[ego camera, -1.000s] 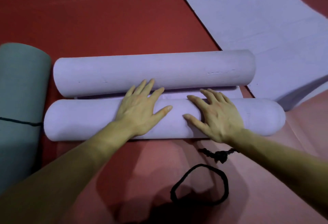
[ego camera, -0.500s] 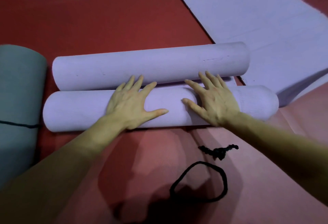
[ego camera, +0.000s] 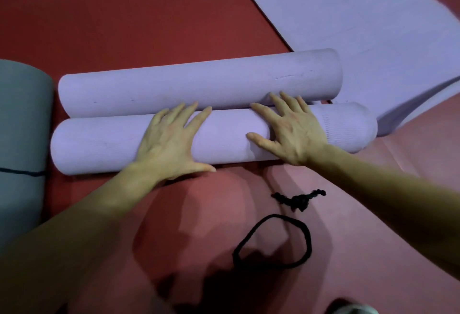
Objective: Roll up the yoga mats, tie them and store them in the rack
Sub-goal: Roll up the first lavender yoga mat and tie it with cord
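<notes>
Two lavender rolls lie side by side across the red floor. On the near lavender roll [ego camera: 99, 143] my left hand [ego camera: 169, 141] and my right hand [ego camera: 291, 129] press flat with spread, straight fingers. The far lavender roll [ego camera: 199, 82] touches the near one; the fingertips of both hands reach the seam between them. A black cord loop [ego camera: 273, 241] and a knotted black cord [ego camera: 298, 199] lie on the pink mat [ego camera: 373, 251] below my right forearm.
A grey rolled mat [ego camera: 20, 124] with a black tie around it lies at the left edge. An unrolled lavender mat [ego camera: 361, 14] spreads at the upper right, its near edge beside the rolls' right ends. Red floor [ego camera: 112, 14] stretches behind the rolls.
Both hands have pushed the near roll away from me until it meets the far roll, closing the strip of flat mat between them. The fingers now reach the seam.
</notes>
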